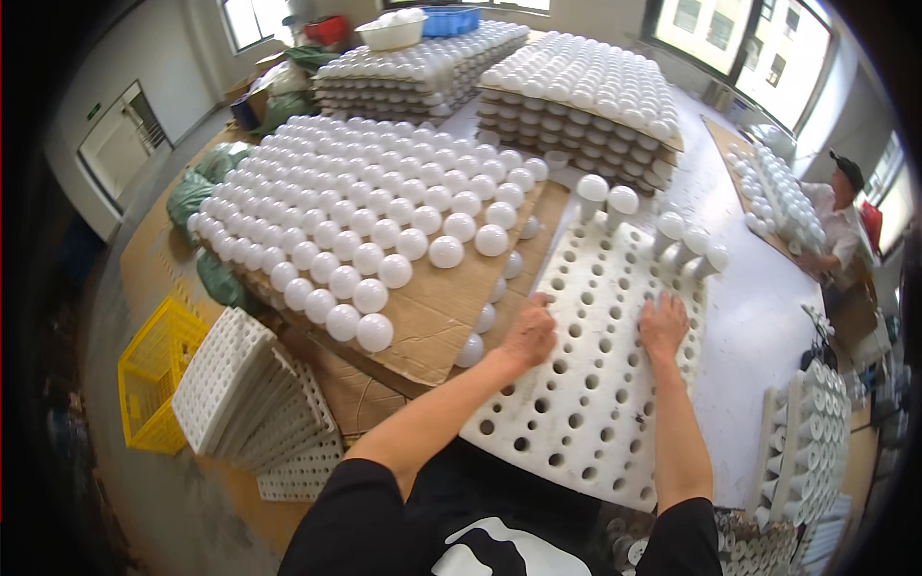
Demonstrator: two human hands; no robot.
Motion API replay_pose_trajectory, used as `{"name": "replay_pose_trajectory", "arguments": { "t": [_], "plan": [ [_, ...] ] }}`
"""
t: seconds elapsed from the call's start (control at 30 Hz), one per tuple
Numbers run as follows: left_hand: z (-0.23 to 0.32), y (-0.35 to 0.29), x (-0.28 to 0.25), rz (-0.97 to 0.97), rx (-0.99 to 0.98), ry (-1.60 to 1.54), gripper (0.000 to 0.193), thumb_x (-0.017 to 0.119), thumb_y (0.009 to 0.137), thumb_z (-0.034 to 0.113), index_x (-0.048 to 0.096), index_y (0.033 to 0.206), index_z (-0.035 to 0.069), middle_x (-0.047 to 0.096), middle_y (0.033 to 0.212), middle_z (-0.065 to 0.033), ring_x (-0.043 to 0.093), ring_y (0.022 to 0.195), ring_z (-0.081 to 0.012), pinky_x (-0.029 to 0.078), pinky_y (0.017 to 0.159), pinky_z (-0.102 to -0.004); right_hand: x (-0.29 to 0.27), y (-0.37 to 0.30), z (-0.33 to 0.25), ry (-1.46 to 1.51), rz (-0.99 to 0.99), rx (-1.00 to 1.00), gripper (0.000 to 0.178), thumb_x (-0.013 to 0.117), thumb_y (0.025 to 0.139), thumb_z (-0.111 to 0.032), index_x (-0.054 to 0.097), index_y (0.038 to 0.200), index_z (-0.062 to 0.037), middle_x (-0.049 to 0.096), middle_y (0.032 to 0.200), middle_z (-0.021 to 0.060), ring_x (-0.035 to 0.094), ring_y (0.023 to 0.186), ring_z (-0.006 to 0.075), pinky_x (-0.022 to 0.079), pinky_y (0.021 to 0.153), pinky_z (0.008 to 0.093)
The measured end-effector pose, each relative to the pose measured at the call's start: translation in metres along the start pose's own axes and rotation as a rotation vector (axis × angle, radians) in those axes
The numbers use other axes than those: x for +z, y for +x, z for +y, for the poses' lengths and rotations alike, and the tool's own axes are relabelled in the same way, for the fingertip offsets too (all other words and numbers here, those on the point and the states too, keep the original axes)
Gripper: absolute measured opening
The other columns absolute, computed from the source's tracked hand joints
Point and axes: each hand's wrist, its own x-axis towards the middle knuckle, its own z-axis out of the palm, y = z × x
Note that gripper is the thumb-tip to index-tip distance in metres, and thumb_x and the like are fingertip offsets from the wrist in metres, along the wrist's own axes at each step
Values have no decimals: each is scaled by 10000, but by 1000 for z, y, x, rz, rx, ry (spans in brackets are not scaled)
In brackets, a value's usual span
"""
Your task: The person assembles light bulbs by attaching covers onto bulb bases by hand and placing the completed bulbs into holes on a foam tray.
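A white foam board (600, 384) full of round holes lies in front of me on the table. My left hand (530, 331) is closed at the board's left edge, fingers curled over it and partly hidden. On the board's right half lies my right hand (665, 326), its fingers spread, holding nothing. Several white light bulbs (622, 202) stand upright in the holes at the far end. To the left of the board, rows of round white bulb domes (375, 332) sit on a brown cardboard sheet (434, 331).
Tall stacks of bulbs layered on cardboard (581, 86) stand at the back. A yellow crate (154, 374) and a leaning pile of foam boards (226, 374) are at lower left. Foam boards with white parts (812, 442) stand at right. Another person (837, 211) sits far right beside bulbs.
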Motion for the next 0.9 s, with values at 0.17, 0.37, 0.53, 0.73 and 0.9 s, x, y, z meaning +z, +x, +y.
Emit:
{"name": "replay_pose_trajectory", "arguments": {
  "t": [0.17,0.37,0.53,0.73,0.9],
  "plan": [
    [-102,-30,-20,245,176,138,174,487,761,77,402,896,8,458,960,-235,444,869,-402,364,786,-519,-9,1,1,84,17,25,522,532,855,-370,540,1261,-42,482,1339,208,402,1282,342,260,1081,501],
    [-207,-62,-35,-112,-132,264,214,529,761,123,479,919,-13,521,950,-232,480,897,-408,394,810,-522,-2,3,14,239,-52,65,485,560,821,-376,599,1165,-37,528,1270,199,434,1237,330,296,1043,501],
    [-211,-49,-40,31,38,457,212,486,698,21,504,894,-57,543,1007,-250,526,916,-418,422,845,-469,-14,0,-6,221,21,151,444,534,824,-294,528,1190,-42,507,1225,162,393,1244,300,254,1073,493],
    [-131,-20,-11,-23,27,438,214,483,690,13,518,883,-71,546,1017,-258,527,934,-423,422,856,-471,-3,15,4,147,57,365,425,532,774,-203,520,1158,-20,511,1199,162,394,1225,300,215,1091,521],
    [-195,-18,-62,-32,-58,490,216,480,683,6,531,874,-83,548,1024,-266,527,948,-427,422,865,-473,4,18,-13,264,192,316,406,559,728,-185,557,1101,-24,533,1154,174,405,1205,312,219,1095,505]
  ]
}}
